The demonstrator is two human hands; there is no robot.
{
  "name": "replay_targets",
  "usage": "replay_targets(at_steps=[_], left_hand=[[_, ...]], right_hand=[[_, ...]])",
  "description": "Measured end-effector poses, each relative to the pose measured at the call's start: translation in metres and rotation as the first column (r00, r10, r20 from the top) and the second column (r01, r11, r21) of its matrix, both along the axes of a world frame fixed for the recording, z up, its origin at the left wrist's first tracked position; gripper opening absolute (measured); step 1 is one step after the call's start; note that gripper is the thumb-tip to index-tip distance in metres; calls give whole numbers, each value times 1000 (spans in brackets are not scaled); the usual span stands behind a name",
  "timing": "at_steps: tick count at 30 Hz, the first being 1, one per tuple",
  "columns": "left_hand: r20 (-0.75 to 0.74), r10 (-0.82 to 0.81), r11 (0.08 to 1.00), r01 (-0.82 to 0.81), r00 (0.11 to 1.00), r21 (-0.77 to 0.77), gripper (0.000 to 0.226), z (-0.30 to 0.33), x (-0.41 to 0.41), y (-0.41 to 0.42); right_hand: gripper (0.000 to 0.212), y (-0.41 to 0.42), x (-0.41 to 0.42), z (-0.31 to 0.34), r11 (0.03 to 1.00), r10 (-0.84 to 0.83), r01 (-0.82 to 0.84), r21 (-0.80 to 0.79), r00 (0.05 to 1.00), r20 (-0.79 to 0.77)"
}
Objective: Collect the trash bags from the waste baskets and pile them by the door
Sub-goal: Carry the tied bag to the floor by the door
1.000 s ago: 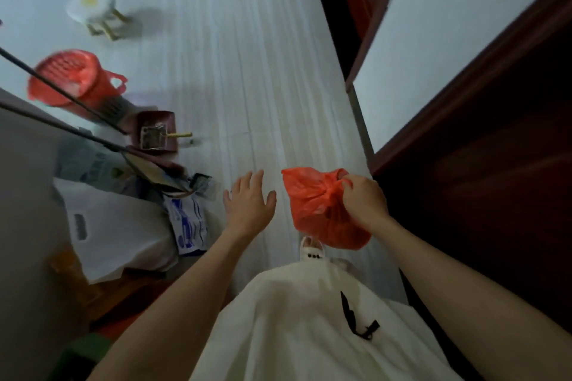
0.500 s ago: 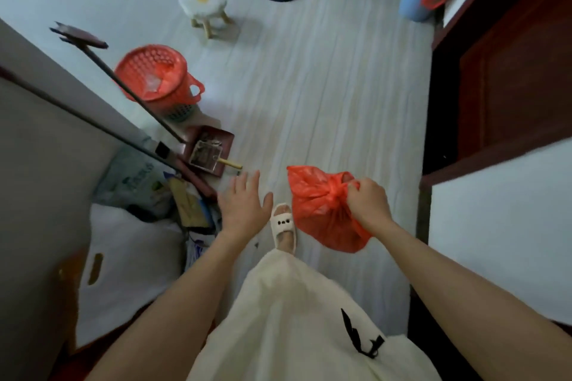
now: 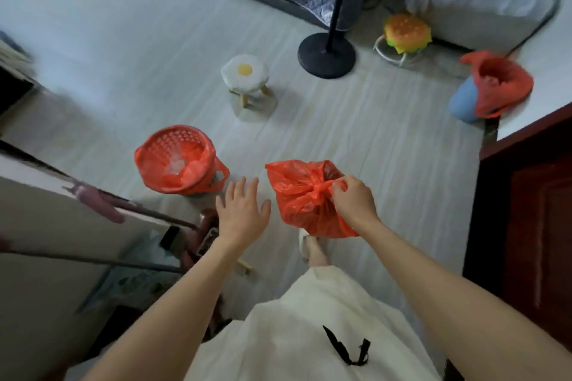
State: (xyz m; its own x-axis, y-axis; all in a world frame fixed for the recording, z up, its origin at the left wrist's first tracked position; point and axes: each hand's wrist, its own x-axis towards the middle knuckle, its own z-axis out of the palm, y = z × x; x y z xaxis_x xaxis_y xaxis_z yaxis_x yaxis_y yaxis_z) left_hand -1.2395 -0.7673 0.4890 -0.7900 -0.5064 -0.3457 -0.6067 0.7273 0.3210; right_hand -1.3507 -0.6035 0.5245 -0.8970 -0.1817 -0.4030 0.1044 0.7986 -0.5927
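Note:
My right hand (image 3: 353, 199) grips the knotted top of a full red trash bag (image 3: 301, 199), which hangs above the floor in front of me. My left hand (image 3: 241, 213) is held out flat beside the bag, fingers spread, touching nothing. A red perforated waste basket (image 3: 175, 158) lined with a red bag stands on the floor to the left. A blue waste basket (image 3: 464, 100) with a red bag (image 3: 498, 83) draped over its rim stands at the far right by the dark wooden door (image 3: 532, 219).
A white flower-shaped stool (image 3: 246, 77) and a black fan base (image 3: 326, 54) stand further back, with a burger-shaped stool (image 3: 405, 32) beside them. Broom and mop handles (image 3: 130, 207) lean at the left over a dustpan and bags.
The view has swung up and into the room: the red basket, the stools and the blue basket have come into view. My right hand still holds the bag.

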Motion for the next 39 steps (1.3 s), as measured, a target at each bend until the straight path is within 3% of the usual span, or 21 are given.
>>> replay_targets(at_steps=[7,16,26,32,39], left_hand=[[-37,222,975,-221,974,17,55,2,-159,-132],[-49,495,869,-494,868,36,52,4,-261,-300],[-39,518,855,-519,855,-14,56,-9,-374,-604],[-21,521,852,-521,854,-50,55,7,-435,-768],[-12,514,855,-513,858,-79,56,-2,-525,-951]], right_hand=[[23,-149,-186,-4,971,238,-238,5,971,25],[29,-360,-324,-4,922,386,-387,26,922,32],[28,-666,-459,-3,939,342,-342,37,939,-14],[28,-838,-514,18,925,378,-379,-38,925,-28],[29,-1030,-596,-9,910,405,-403,-93,914,5]])
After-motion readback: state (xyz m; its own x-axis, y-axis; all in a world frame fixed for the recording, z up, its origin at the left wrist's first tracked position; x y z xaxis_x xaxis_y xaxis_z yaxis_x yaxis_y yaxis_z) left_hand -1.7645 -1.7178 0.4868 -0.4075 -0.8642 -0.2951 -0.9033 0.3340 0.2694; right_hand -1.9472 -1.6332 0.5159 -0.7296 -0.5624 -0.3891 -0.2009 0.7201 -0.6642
